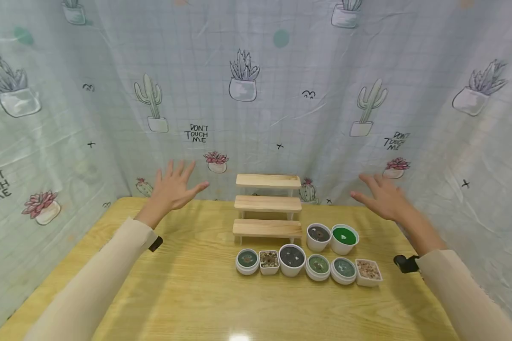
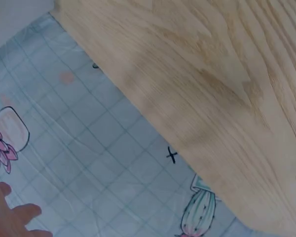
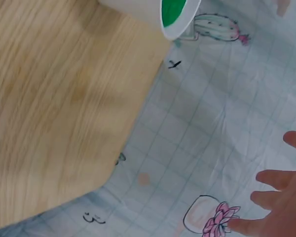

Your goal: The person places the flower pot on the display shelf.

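Observation:
My left hand point(image 1: 172, 188) is raised above the back left of the table, fingers spread, holding nothing. In the left wrist view only some fingertips point(image 2: 27, 213) show. On the other side, my right hand point(image 1: 381, 195) hovers over the back right, its fingers extended and touching nothing; its spread fingers point(image 3: 274, 177) show in the right wrist view. Between the hands stands a three-step wooden shelf point(image 1: 268, 203). The right hand is nearest to a white pot with a green surface point(image 1: 344, 236), beside a pot with dark filling point(image 1: 318, 234).
A front row holds a round pot point(image 1: 247, 260), a square pebble pot point(image 1: 269, 261), a taller dark-filled pot point(image 1: 292, 258), two low green-topped pots point(image 1: 317, 266) point(image 1: 343, 270) and a square pot of pale pebbles point(image 1: 368, 271). A cactus-print curtain point(image 1: 277, 118) hangs behind the wooden table point(image 1: 196, 298).

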A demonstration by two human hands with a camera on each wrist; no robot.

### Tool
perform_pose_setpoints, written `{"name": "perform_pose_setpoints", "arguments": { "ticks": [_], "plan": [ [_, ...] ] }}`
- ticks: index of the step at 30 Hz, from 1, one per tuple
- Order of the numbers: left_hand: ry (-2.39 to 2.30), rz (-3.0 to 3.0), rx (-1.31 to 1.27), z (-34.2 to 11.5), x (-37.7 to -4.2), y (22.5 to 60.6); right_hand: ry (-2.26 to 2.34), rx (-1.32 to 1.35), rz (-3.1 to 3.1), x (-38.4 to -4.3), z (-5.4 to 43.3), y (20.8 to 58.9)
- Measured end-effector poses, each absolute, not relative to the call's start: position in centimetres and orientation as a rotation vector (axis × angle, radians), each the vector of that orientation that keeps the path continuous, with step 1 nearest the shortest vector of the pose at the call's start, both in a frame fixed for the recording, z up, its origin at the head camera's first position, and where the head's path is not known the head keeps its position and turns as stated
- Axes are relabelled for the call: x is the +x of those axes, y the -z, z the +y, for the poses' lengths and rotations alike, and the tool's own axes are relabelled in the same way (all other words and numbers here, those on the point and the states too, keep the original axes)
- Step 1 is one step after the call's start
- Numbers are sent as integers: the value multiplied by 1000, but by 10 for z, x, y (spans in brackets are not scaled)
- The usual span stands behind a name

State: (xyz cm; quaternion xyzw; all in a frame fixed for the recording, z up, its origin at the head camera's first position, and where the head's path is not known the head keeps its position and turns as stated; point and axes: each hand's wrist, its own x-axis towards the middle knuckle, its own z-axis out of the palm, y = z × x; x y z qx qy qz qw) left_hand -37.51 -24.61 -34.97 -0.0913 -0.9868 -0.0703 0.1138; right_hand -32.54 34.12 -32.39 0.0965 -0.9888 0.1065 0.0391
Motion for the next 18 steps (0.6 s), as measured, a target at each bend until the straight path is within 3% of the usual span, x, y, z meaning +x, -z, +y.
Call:
{"name": "perform_pose_setpoints", "arguments": {
  "ticks": [18],
  "plan": [
    [677, -2844, -352, -210, -324, 387, -687, 486, -2932, -278, 326, 366]
  ]
}}
